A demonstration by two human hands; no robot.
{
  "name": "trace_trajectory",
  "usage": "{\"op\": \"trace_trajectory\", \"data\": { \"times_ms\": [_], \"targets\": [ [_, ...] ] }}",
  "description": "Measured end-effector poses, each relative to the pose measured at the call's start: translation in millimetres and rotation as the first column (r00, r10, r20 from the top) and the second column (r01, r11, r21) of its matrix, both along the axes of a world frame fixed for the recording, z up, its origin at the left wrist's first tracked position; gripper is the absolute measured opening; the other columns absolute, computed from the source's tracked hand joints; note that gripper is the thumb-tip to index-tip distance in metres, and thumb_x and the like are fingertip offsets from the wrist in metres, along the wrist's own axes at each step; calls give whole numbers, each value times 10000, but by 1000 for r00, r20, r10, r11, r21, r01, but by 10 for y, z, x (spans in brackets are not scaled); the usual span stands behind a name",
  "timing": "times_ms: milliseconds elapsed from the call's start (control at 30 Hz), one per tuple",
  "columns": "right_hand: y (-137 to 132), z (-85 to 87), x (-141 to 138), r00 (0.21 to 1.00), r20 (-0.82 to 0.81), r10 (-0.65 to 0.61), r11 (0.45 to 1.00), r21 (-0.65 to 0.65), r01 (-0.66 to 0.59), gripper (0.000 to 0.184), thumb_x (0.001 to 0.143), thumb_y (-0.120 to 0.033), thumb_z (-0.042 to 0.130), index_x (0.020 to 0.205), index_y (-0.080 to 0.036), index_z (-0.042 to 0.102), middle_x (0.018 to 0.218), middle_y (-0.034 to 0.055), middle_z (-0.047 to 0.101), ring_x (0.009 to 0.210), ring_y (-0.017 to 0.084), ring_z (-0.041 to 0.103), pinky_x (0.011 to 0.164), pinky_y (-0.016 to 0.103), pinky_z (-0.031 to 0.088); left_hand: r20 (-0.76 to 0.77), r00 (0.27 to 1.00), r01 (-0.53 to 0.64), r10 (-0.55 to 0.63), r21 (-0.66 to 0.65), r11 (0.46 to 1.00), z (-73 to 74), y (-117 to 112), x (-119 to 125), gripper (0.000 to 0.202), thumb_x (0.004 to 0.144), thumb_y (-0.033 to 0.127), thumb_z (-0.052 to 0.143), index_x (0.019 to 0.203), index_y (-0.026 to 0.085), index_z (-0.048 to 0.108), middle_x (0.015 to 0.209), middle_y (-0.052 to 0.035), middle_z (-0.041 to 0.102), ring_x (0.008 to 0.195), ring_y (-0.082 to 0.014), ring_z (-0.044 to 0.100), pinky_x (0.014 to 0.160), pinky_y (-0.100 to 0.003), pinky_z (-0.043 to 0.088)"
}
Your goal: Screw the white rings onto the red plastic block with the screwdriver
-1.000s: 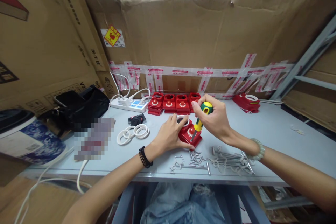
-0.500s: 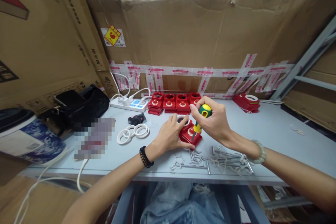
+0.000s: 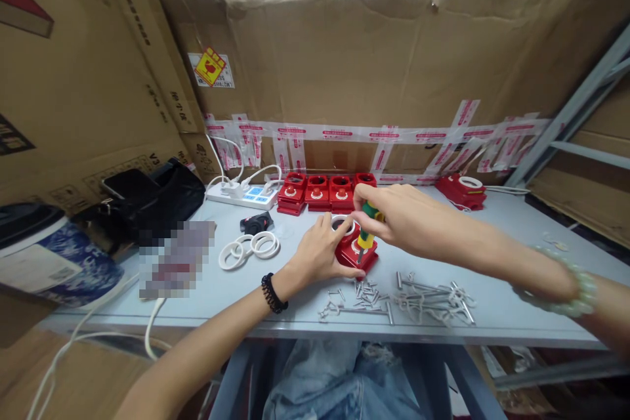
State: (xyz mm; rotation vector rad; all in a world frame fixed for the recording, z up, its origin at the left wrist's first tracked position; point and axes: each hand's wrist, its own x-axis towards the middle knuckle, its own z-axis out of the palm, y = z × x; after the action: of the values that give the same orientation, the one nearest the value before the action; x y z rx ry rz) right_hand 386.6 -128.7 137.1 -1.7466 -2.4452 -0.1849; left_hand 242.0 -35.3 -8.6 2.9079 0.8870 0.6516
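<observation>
My left hand (image 3: 322, 248) grips a small red housing (image 3: 353, 260) from its left side, fingers at its back and thumb along its near edge, holding it against the table. A white ring (image 3: 352, 228) sits at the far end of that housing. My right hand (image 3: 388, 213) is closed round the green and yellow handle of a screwdriver (image 3: 365, 239). The screwdriver stands nearly upright with its tip down at the near part of the housing; whether a screw is under the tip is hard to see. Loose screws (image 3: 367, 295) lie just in front of the housing.
Several red housings (image 3: 317, 193) stand in a row behind, and another (image 3: 461, 192) lies at the back right. White rings (image 3: 266, 246), a black object (image 3: 256, 223) and a power strip (image 3: 243, 195) are on the left. Metal T-shaped rods (image 3: 433, 295) with strings lie at front right.
My right hand has turned over the screwdriver, its wrist and forearm swinging to the right and the handle tilting more upright. My left hand and the housing stay in place.
</observation>
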Motion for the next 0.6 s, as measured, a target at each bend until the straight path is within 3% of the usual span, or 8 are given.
{"op": "trace_trajectory", "data": {
  "times_ms": [100,167,267,333,400,500,600],
  "targets": [
    [-58,67,67,993,4,120,985,-123,-118,194,919,-340,389,946,-179,493,799,61,611,671,170,535,570,281,334,14,1000,-1,1,-2,1000,-7,5,-1,934,584,785,589,1287,190,430,1043,-113,455,946,-305,499,768,-463,492],
    [-46,77,82,995,68,71,992,-113,-63,255,924,-381,376,961,-162,502,760,72,602,628,179,531,548,293,324,20,1000,3,-3,-2,1000,-10,7,-1,928,587,785,586,1291,200,426,1039,-106,454,941,-300,497,771,-461,489],
    [33,55,69,982,175,-68,998,13,67,366,925,-462,357,805,-167,536,629,64,555,539,179,496,520,309,275,15,1000,8,-8,0,1000,-8,2,1,953,593,775,591,1329,203,388,1088,-119,452,966,-303,492,790,-455,484],
    [78,57,51,981,172,-94,995,37,89,359,924,-446,367,751,-178,532,608,58,542,533,175,488,518,308,265,11,1000,4,-4,0,1000,4,-8,4,969,592,767,599,1345,201,370,1097,-122,450,967,-301,494,790,-449,483],
    [81,90,35,990,134,-40,998,-40,46,249,916,-371,404,825,-176,529,657,53,563,561,170,496,526,301,292,8,1000,-7,7,-8,1000,23,-21,7,950,587,759,610,1324,202,392,1063,-109,454,946,-294,499,778,-444,485],
    [26,151,15,990,85,109,980,-173,-94,123,890,-268,451,955,-174,498,880,82,598,709,174,543,607,291,367,4,1000,-18,18,-16,1000,54,-34,12,880,577,744,629,1250,207,454,1030,-95,455,938,-290,500,772,-443,486],
    [-5,133,-4,986,105,126,983,-148,-109,149,895,-281,446,981,-167,490,960,103,587,767,189,549,633,299,375,6,1000,-17,17,-24,1000,65,-35,14,856,571,736,641,1221,205,474,1026,-95,461,947,-295,498,783,-450,484]
  ]
}}
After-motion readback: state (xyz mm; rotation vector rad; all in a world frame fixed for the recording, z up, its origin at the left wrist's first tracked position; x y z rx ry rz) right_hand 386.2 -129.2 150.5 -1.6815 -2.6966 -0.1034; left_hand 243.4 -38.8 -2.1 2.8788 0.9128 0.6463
